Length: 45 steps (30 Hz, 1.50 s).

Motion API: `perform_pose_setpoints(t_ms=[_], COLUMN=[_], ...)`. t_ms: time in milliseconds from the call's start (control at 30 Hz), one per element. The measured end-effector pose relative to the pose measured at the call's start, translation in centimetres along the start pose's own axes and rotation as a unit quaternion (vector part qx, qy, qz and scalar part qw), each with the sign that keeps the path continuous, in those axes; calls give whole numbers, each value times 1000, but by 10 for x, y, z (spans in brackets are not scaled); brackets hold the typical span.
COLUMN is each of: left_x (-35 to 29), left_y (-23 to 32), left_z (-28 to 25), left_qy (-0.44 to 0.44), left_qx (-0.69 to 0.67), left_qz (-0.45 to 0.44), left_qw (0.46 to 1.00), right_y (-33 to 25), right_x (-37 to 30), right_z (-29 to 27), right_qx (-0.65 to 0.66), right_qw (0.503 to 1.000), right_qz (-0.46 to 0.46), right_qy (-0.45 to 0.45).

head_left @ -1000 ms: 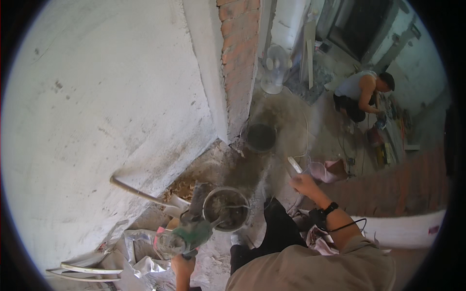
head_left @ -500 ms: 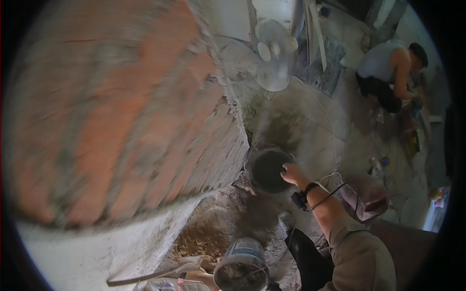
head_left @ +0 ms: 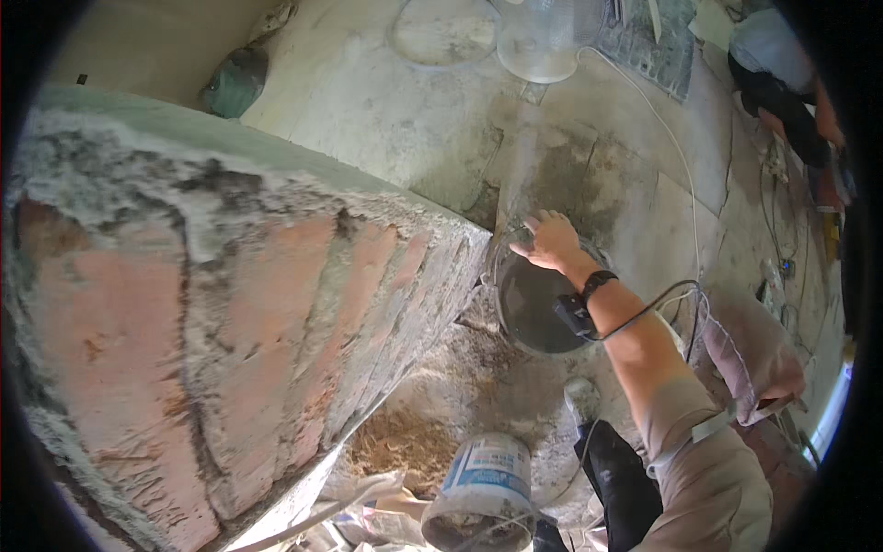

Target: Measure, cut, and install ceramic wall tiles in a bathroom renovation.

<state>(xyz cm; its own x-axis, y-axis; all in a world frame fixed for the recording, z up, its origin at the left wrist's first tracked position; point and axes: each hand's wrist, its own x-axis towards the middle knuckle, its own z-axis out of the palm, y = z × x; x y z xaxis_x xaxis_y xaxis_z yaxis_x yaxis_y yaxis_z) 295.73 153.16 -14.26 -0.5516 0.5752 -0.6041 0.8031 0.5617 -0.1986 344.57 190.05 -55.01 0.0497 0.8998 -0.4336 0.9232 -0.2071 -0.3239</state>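
Note:
My right hand (head_left: pixel 554 243) is open, fingers partly spread, over the far rim of a dark round bucket (head_left: pixel 531 308). Whether the fingertips touch the rim, I cannot tell. Smooth grey material shows inside the bucket, though my hand and wrist hide part of it. A dark strap with a small black device (head_left: pixel 575 315) and a cable is on my right wrist. Just left of the bucket stands the broken end of a brick wall (head_left: pixel 303 304), with rough mortar between its red bricks. My left hand is out of view.
A white and blue pail (head_left: pixel 487 469) stands near my dark boot (head_left: pixel 616 478). A pinkish sack (head_left: pixel 750 354) lies right of my arm. A white cable (head_left: pixel 685 175) crosses the floor. At the far right a person (head_left: pixel 782 74) crouches. A clear tub (head_left: pixel 543 41) stands at the back.
My right hand has moved from the bucket's right side to its far rim, its fingers now stretched out. The view has shifted, bringing the top of the brick wall into sight.

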Motion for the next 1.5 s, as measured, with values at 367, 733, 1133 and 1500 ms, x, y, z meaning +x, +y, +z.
perform_pose_setpoints(t_ms=[367, 733, 1133, 1500], left_x=[-57, -162, -233, -231], left_y=[-37, -164, -280, -259], left_z=[-5, 73, 160, 113], left_qy=[-1, 62, 120, 201], left_qx=[-44, -128, -178, -221], left_qz=[13, 14, 75, 6], left_qw=[999, 990, 974, 954], right_y=[24, -56, -132, -183], right_x=[-169, -246, -444, -561], right_z=[-57, -104, -210, -182], right_qx=[-35, 59, 110, 39], right_qw=[961, 946, 953, 913], right_qz=[-200, -316, -255, -343], right_qy=[-187, -34, -126, -216])
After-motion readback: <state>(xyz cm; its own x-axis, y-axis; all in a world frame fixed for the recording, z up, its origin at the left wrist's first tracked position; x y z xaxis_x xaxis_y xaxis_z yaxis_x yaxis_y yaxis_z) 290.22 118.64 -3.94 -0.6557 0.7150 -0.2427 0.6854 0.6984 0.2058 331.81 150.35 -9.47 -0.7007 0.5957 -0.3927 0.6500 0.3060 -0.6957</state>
